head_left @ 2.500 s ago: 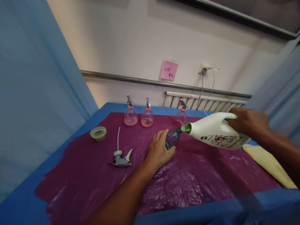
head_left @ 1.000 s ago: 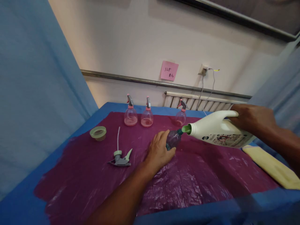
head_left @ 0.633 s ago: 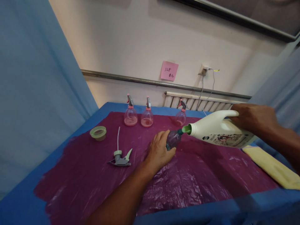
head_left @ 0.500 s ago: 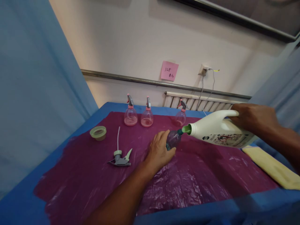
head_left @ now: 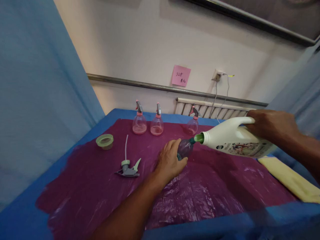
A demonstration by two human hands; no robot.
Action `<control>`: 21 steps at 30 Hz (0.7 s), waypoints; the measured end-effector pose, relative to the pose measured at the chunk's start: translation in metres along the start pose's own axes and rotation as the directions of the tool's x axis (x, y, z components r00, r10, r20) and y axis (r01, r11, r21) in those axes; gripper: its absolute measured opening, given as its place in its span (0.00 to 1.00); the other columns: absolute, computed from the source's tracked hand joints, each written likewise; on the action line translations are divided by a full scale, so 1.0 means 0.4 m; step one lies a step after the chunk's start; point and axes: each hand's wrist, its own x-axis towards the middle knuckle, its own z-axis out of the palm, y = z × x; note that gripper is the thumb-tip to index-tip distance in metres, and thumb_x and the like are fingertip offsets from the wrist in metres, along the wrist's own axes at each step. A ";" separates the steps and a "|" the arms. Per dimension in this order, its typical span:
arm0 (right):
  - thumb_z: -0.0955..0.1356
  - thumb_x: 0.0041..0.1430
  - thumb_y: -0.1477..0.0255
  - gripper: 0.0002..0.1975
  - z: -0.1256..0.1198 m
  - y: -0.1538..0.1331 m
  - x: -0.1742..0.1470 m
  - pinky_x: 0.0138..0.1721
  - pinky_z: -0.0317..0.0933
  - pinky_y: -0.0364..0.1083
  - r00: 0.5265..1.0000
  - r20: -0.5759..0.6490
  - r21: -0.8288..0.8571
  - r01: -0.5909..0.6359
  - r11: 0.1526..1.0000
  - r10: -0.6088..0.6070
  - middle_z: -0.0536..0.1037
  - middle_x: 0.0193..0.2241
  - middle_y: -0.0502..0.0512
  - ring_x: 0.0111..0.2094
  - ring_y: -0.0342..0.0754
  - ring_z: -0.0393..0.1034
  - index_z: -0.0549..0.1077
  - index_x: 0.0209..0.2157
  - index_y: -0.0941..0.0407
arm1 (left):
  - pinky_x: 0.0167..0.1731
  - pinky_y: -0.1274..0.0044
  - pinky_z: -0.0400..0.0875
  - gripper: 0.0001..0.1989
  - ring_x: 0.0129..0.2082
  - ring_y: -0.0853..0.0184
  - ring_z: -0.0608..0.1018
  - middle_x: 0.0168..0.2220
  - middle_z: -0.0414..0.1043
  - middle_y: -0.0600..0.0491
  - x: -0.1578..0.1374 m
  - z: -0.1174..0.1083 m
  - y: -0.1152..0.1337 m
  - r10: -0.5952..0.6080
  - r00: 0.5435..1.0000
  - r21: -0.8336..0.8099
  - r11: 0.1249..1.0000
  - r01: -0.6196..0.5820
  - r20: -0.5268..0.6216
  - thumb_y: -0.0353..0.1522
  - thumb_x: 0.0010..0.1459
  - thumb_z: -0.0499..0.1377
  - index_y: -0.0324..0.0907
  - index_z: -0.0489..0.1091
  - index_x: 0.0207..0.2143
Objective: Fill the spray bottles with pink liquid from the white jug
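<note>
My left hand (head_left: 171,160) is closed around a clear spray bottle (head_left: 185,148) with a green neck, its spray head off, and holds it tilted to the right. By its handle, my right hand (head_left: 271,125) grips a large cream jug (head_left: 232,140) tipped almost on its side. The jug's green spout (head_left: 199,138) meets the bottle's neck; whether liquid is flowing I cannot make out. To the left, a grey and pale green spray head (head_left: 128,170) lies with its tube pointing away from me.
Three spray bottles with pink collars, two at the back (head_left: 139,125) (head_left: 157,126) and another (head_left: 192,126) farther right, stand upright on purple plastic sheeting (head_left: 100,186). A pale green lidded tub (head_left: 105,141) sits left. A folded yellow cloth (head_left: 290,176) lies right.
</note>
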 end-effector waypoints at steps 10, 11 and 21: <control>0.61 0.69 0.51 0.20 -0.023 -0.006 -0.002 0.29 0.54 0.50 1.000 0.019 -0.012 0.024 1.000 -0.024 0.86 0.42 0.59 0.40 0.62 0.81 0.78 0.42 0.47 | 0.69 0.56 0.72 0.40 0.67 0.49 0.76 0.67 0.73 0.43 0.000 0.007 -0.009 0.017 1.000 -0.003 1.000 -0.018 -0.019 0.31 0.58 0.72 0.45 0.67 0.72; 0.61 0.69 0.51 0.20 -0.026 -0.007 -0.002 0.29 0.54 0.50 1.000 0.014 -0.014 0.025 1.000 -0.025 0.86 0.41 0.59 0.40 0.62 0.81 0.78 0.41 0.47 | 0.69 0.56 0.72 0.40 0.67 0.49 0.76 0.67 0.73 0.43 0.000 0.007 -0.009 0.016 1.000 -0.006 1.000 -0.016 -0.019 0.31 0.58 0.72 0.46 0.67 0.72; 0.62 0.69 0.53 0.19 -0.026 -0.002 -0.003 0.28 0.52 0.50 0.998 -0.038 -0.032 0.041 0.999 -0.042 0.86 0.40 0.59 0.38 0.61 0.80 0.79 0.41 0.47 | 0.70 0.56 0.72 0.41 0.66 0.48 0.76 0.67 0.73 0.42 -0.001 0.004 -0.006 0.019 1.000 -0.012 1.000 -0.019 -0.012 0.30 0.57 0.73 0.44 0.67 0.72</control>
